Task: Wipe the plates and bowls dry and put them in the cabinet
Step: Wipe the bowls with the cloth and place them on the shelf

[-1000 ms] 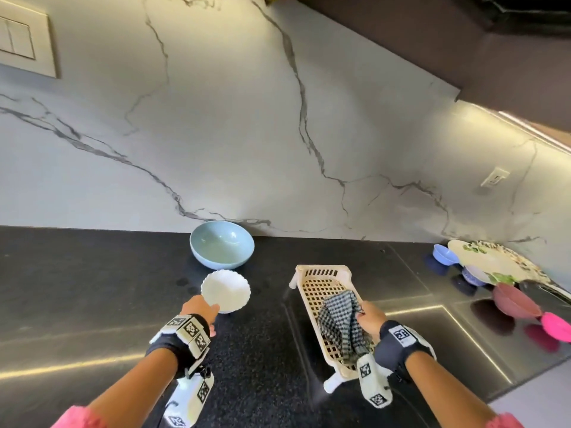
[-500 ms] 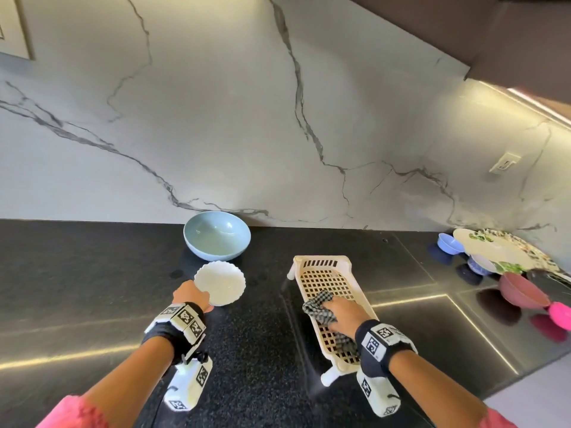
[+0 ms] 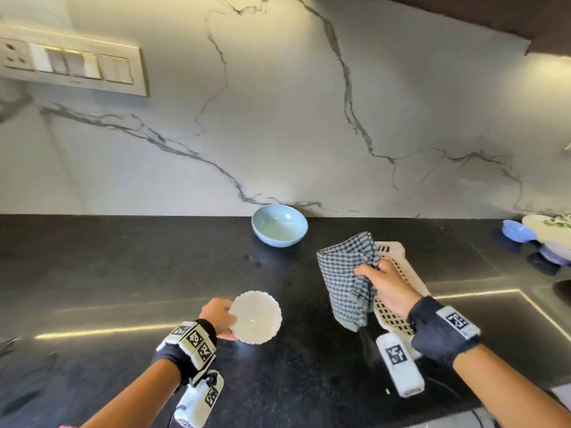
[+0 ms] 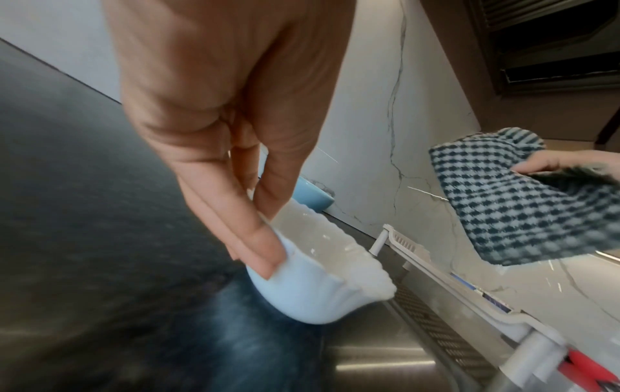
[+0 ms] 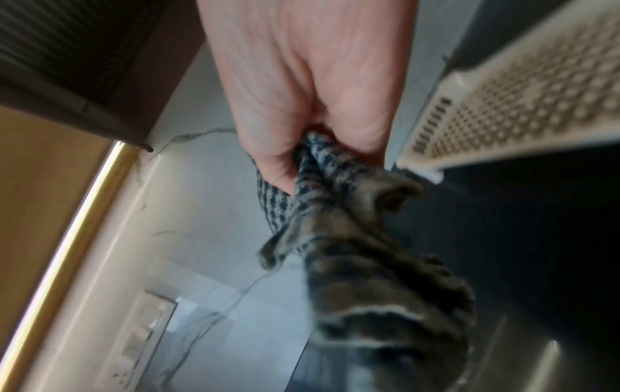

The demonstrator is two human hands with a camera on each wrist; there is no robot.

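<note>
My left hand pinches the rim of a small white scalloped bowl and holds it tilted just above the black counter. My right hand grips a blue-and-white checked cloth, lifted over the cream perforated drying tray. The cloth hangs down to the left of the tray. A pale blue bowl stands at the back by the marble wall.
At the far right edge sit small blue bowls and a white patterned plate. A switch panel is mounted on the wall at upper left. Dark cabinets hang at top right. A steel strip borders the counter.
The right hand has lifted the checked cloth off the drying tray. The left hand has picked the white bowl up and drawn it nearer. My view has shifted left.
</note>
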